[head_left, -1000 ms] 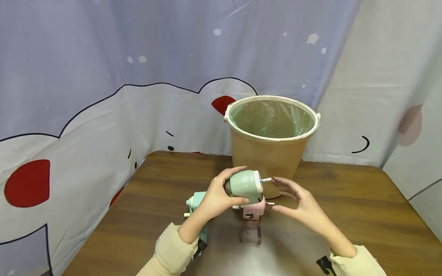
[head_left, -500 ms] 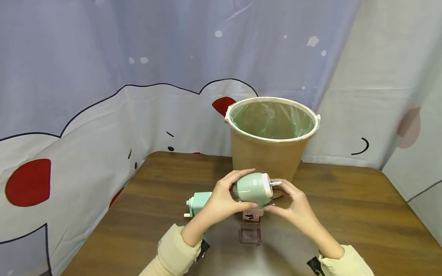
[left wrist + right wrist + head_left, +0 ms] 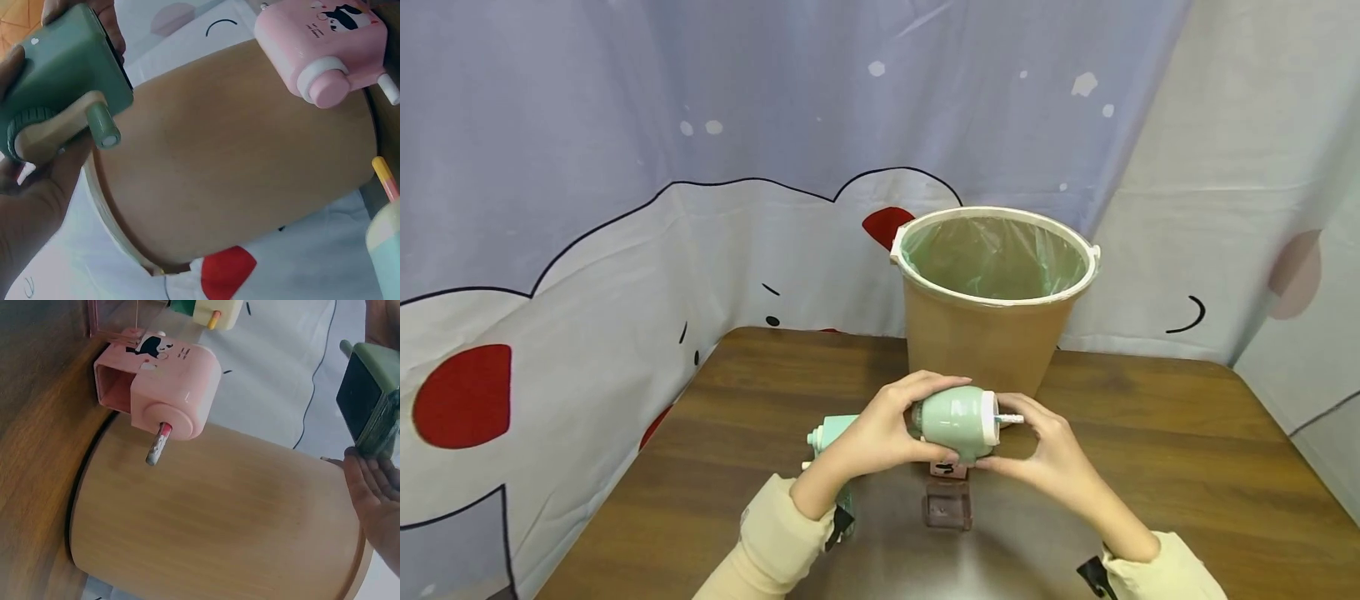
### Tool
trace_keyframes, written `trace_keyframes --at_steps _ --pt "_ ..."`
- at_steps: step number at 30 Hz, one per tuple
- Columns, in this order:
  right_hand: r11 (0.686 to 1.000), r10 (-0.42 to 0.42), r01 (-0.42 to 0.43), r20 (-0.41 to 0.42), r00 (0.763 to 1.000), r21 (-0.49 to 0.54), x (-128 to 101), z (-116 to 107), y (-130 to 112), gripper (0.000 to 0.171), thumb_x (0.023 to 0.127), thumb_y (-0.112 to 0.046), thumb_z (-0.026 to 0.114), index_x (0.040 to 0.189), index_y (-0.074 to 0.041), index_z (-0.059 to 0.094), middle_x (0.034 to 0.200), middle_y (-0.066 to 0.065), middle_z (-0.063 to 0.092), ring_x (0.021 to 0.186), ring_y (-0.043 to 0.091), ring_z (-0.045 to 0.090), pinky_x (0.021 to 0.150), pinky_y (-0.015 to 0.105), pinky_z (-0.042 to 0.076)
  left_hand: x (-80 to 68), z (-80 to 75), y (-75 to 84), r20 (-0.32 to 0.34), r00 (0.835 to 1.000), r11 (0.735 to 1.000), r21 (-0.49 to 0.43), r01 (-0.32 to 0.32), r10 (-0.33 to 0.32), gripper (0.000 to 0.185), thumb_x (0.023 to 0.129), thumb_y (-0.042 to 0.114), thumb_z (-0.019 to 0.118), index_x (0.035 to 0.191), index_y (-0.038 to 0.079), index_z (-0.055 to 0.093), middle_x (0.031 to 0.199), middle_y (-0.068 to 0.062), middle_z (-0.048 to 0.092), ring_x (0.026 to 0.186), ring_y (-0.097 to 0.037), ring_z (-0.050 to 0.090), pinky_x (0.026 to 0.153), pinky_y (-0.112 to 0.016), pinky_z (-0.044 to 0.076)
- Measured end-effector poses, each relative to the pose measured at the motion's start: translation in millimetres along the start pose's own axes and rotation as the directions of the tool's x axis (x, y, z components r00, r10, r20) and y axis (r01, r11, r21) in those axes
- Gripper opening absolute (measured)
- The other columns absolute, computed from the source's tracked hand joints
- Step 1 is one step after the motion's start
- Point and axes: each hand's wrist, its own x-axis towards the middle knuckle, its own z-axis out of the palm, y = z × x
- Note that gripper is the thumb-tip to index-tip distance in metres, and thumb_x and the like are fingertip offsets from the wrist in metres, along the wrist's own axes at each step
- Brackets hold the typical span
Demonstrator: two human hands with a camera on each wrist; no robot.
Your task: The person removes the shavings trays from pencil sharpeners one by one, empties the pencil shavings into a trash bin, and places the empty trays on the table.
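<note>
Holding a green pencil sharpener [image 3: 957, 414] in mid-air above the wooden table [image 3: 1187, 467], just in front of the tan waste bin [image 3: 981, 333]. Left hand [image 3: 880, 429] wrapped round the sharpener's rounded body, fingers over the top and thumb underneath, clamped firmly on it. Right hand [image 3: 1041, 446] closed in from the other side, fingertips curled against the white collar and the small crank stub [image 3: 1009, 418] at that end, pinching there. Long axis of the sharpener lying almost level and running left to right across the head view, domed end toward the left hand, white-collared end with the crank stub pointing to the right.

Seen from the left wrist: the same green sharpener [image 3: 59, 75] with its cream crank arm and green knob [image 3: 103, 125], backed by the bin's tan wall [image 3: 237, 162]. Seen from the right wrist: only a dark green corner of it [image 3: 369, 400] beside the palm [image 3: 375, 494].

Directly below the held sharpener, on the table: a pink pencil sharpener [image 3: 947, 469] with a panda print, mostly hidden in the head view, and its clear shavings drawer [image 3: 947, 510] lying apart in front of it. Plainer in the right wrist view [image 3: 165, 387], drawer slot empty, a crank handle [image 3: 157, 445] sticking out. 1 more mint-green sharpener [image 3: 831, 435] on the table behind the left wrist. Bin lined with a green bag [image 3: 992, 258]. Cartoon-print curtain [image 3: 587, 250] behind everything.
</note>
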Motion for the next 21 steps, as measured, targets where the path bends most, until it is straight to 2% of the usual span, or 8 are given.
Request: trace_keyframes --at_steps 4,7,12,18,21 --pt "1.0 0.026 -0.026 0.004 1.0 -0.01 0 -1 1 0.065 0.054 -0.003 0.087 0.113 -0.001 0.061 0.106 0.01 0.067 0.092 -0.004 0.058 0.077 0.021 0.054 0.5 1.2 2.6 -0.02 1.0 0.998 0.059 0.016 -0.015 0.073 0.065 0.019 0.086 0.131 0.019 0.056 0.114 -0.001 0.061 0.101 -0.012 0.058 0.083 -0.024 0.049" --pt "1.0 0.024 -0.024 0.013 1.0 -0.012 -1 -2 2 0.066 0.052 -0.003 0.088 0.112 -0.001 0.061 0.106 0.011 0.067 0.094 -0.003 0.058 0.076 0.024 0.055 1.7 -0.6 2.2 0.01 1.0 0.997 0.077 -0.004 0.003 0.072 0.064 0.018 0.087 0.13 0.017 0.057 0.115 -0.002 0.061 0.102 -0.013 0.058 0.083 -0.024 0.049" --pt "0.999 0.026 -0.026 0.028 0.999 0.023 -2 -2 5 0.064 0.055 -0.003 0.087 0.114 0.001 0.061 0.108 0.013 0.066 0.1 -0.005 0.057 0.082 0.017 0.052 3.6 -6.6 -0.6 0.064 0.998 0.998 0.053 -0.018 0.014 0.072 0.065 0.015 0.086 0.13 0.014 0.056 0.117 -0.003 0.06 0.103 -0.013 0.057 0.082 -0.023 0.049" --pt "0.982 0.078 -0.086 0.051 0.996 0.166 -4 -5 10 0.061 0.061 0.006 0.081 0.117 0.005 0.057 0.111 0.021 0.062 0.105 -0.009 0.055 0.087 0.015 0.049 1.1 -7.9 -4.6 0.049 0.998 0.998 0.042 0.048 -0.05 0.072 0.066 0.017 0.085 0.132 0.016 0.055 0.118 -0.004 0.061 0.101 -0.014 0.057 0.08 -0.022 0.05" --pt "0.979 0.082 -0.092 0.063 0.995 0.184 -4 -5 11 0.06 0.063 0.006 0.081 0.118 0.006 0.056 0.112 0.021 0.061 0.106 -0.009 0.055 0.088 0.015 0.048 1.2 -7.0 -7.2 0.043 0.997 0.998 0.042 0.055 -0.057 0.072 0.067 0.019 0.085 0.132 0.015 0.055 0.117 -0.004 0.061 0.101 -0.015 0.057 0.08 -0.023 0.05"
